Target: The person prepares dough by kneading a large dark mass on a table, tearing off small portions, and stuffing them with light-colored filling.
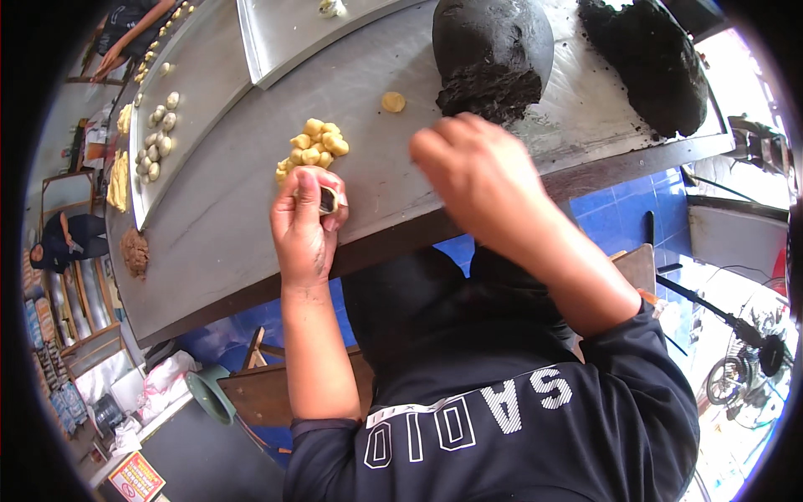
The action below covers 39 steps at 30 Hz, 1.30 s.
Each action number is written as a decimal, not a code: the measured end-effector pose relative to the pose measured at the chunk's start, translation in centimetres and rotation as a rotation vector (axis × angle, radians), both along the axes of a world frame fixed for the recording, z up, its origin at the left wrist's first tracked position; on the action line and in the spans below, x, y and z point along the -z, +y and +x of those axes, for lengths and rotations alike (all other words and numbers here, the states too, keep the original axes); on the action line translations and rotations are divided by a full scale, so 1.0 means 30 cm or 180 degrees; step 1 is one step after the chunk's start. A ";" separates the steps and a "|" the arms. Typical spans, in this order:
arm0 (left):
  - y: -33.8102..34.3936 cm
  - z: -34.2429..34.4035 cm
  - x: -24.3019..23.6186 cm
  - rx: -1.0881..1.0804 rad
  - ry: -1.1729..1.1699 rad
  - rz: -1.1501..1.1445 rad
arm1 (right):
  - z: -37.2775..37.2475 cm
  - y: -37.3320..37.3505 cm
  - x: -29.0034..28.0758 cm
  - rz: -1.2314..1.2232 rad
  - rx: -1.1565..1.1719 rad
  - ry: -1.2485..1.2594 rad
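My left hand (pixel 305 226) is closed around a small piece of pale dough with dark filling (pixel 329 199) showing in its opening. Just beyond that hand sits a heap of yellow dough balls (pixel 316 144). A flattened round of dough (pixel 393 102) lies alone on the metal-topped table (pixel 376 180). My right hand (pixel 478 167) hovers above the table, in front of a big mound of black paste (pixel 493 50) with a rough, broken near side. Its fingers curl downward and are blurred, so what they may hold is hidden.
Another black mass (pixel 648 71) lies at the far right. A metal tray (pixel 196 92) at left carries several rounded pieces (pixel 157 138); yellow dough strips (pixel 119 180) and a brown crumbly pile (pixel 135 253) lie beyond it. Another person's arm (pixel 134 38) shows at far left. The table's edge (pixel 376 247) runs before me.
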<state>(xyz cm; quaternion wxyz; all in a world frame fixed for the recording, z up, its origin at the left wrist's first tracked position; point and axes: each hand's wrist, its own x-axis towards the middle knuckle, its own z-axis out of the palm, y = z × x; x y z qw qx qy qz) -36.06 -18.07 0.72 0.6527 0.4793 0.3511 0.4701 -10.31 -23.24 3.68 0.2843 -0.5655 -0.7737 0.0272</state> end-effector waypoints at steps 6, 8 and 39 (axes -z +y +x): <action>0.010 0.016 -0.021 -0.0013 -0.0057 -0.0197 | 0.194 -0.042 -0.002 -0.0018 0.0192 -0.0231; 0.007 0.026 -0.019 0.0084 0.0138 -0.0177 | 0.219 -0.049 0.023 -0.0153 0.0142 -0.0282; -0.093 -0.027 -0.067 0.0303 0.1825 0.2323 | 0.051 -0.056 -0.141 -0.0355 -0.0459 0.1489</action>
